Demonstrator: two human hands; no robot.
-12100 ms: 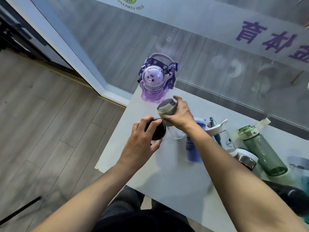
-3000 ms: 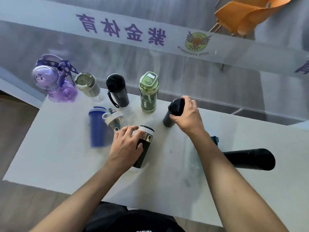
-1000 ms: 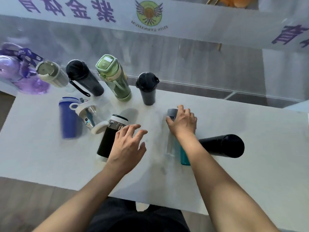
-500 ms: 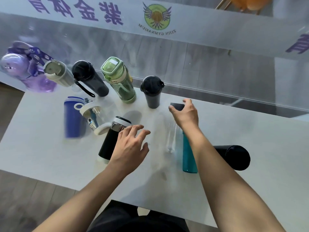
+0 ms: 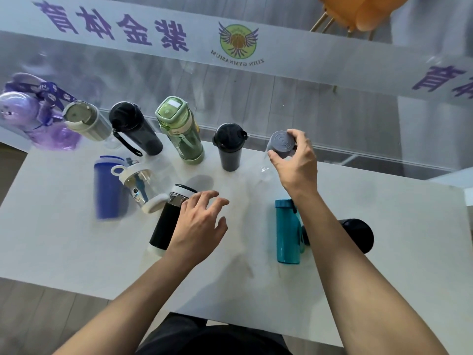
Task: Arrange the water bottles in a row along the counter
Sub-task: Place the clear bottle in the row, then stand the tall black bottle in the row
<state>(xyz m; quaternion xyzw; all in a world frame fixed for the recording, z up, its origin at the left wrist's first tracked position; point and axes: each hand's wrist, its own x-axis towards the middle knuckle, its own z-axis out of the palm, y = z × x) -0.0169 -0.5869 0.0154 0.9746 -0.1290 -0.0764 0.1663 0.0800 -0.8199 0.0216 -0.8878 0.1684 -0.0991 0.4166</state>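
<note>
Along the white counter's (image 5: 384,226) far edge stand a purple bottle (image 5: 30,116), a grey-lidded clear one (image 5: 87,121), a black one with a strap (image 5: 135,129), a green one (image 5: 181,131) and a dark tumbler (image 5: 230,147). My right hand (image 5: 297,160) grips the grey cap of a clear bottle (image 5: 281,144), upright just right of the tumbler. My left hand (image 5: 199,224) hovers with fingers spread over a black flask with a steel collar (image 5: 166,221). A blue bottle (image 5: 107,188), a clear white-capped one (image 5: 140,185), a teal one (image 5: 288,231) and a black one (image 5: 358,234) lie nearer me.
A glass wall with a frosted band of purple lettering and a round logo (image 5: 238,41) rises right behind the counter. An orange chair (image 5: 358,11) stands beyond the glass. The wooden floor (image 5: 38,316) shows past the counter's near edge on the left.
My right hand has carried the clear grey-capped bottle from the middle of the counter to the far edge beside the dark tumbler. My left hand stays over the black flask.
</note>
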